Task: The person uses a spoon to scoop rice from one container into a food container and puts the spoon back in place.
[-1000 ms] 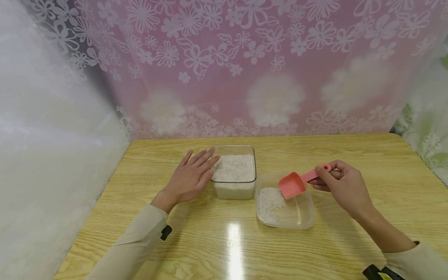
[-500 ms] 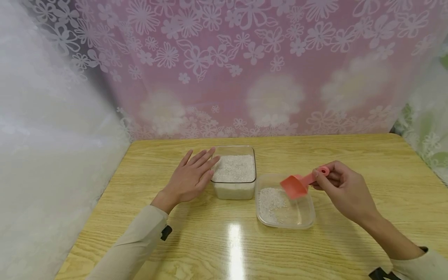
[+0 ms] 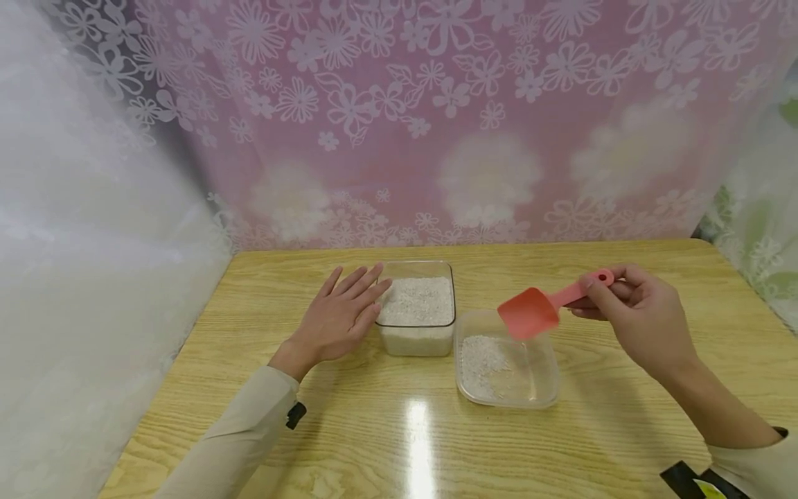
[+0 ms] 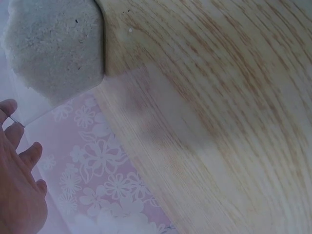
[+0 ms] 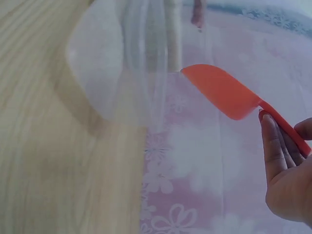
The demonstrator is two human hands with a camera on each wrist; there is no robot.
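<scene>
My right hand [image 3: 642, 319] grips the handle of a pink scoop [image 3: 530, 313] between thumb and fingers. The scoop's bowl hangs over the far right part of a shallow clear plastic container [image 3: 541, 388], and no grains show in it. A small heap of rice [image 3: 483, 360] lies on that container's left side. To its left stands a deeper clear container [image 3: 416, 324] with a dark rim, well filled with rice [image 4: 56, 44]. My left hand [image 3: 339, 315] rests its spread, straight fingers on the deeper container's left rim.
Both containers stand close together on a wood-grain table [image 3: 312, 430]. A pink flowered curtain [image 3: 386, 166] hangs behind the table's back edge. Pale sheeting [image 3: 112, 277] hangs along the left side, with a green-patterned one [image 3: 760, 242] at the right.
The scoop has risen from the rice in the shallow container, and my right hand has moved up and to the right with it. My left hand stays in place.
</scene>
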